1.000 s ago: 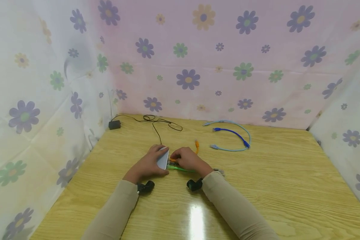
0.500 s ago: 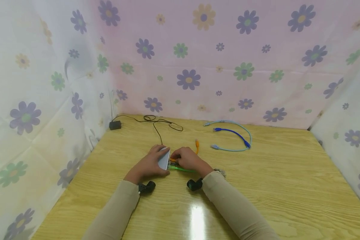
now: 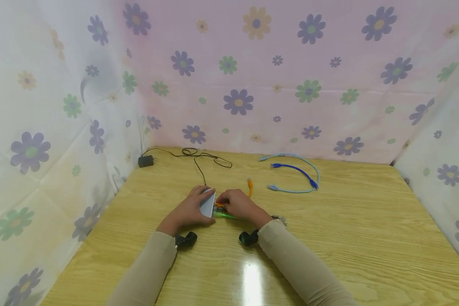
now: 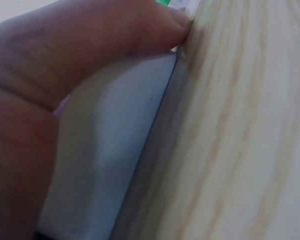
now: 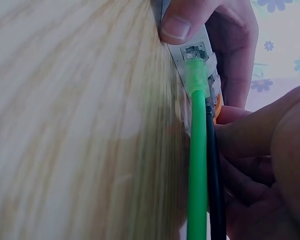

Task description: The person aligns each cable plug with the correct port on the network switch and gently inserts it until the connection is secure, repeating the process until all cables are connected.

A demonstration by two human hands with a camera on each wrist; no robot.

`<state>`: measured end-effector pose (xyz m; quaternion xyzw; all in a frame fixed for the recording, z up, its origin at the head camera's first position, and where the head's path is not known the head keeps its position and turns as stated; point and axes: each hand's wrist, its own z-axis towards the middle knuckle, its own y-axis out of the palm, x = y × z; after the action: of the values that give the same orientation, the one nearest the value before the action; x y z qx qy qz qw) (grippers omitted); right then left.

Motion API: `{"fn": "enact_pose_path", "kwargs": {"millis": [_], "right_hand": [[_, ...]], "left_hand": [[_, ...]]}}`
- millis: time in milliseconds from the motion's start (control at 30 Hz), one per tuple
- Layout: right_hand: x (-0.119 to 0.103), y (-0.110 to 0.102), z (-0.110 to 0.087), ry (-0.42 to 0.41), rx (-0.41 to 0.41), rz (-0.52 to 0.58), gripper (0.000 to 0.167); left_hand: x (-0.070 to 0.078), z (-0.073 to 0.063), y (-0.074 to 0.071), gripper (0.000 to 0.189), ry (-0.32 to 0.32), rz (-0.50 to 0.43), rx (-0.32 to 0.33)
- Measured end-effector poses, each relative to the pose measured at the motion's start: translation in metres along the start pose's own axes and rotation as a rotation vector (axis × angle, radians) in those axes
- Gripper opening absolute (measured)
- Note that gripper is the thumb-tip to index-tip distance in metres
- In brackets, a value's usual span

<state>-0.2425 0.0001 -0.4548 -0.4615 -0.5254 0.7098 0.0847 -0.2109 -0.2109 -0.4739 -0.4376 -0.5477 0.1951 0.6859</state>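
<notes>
In the head view, the white box (image 3: pixel 208 206) stands on the table (image 3: pixel 359 221), near its middle. The left hand (image 3: pixel 189 209) grips it, fingers and thumb around opposite edges. At the box's three o'clock, the right hand (image 3: pixel 240 204) pinches an orange cable (image 3: pixel 250 187), whose loose end points toward two o'clock. A green cable (image 5: pixel 197 165) has its plug at a port, with a black cable (image 5: pixel 216 175) just beside it. A black adapter (image 3: pixel 145 161) lies at ten o'clock.

Dark blue cable (image 3: pixel 299 170), one end against curved light blue cable (image 3: pixel 294 192), on table (image 3: pixel 367 221), flowered cloth (image 3: pixel 275 85) behind.
</notes>
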Motion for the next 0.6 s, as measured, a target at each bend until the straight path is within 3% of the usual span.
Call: {"fn": "enact_pose_path", "kwargs": {"millis": [600], "right_hand": [[0.01, -0.011, -0.008, -0.039, -0.049, -0.127, 0.021]], "left_hand": [[0.002, -0.001, 0.0, 0.097, -0.016, 0.024, -0.012]]}}
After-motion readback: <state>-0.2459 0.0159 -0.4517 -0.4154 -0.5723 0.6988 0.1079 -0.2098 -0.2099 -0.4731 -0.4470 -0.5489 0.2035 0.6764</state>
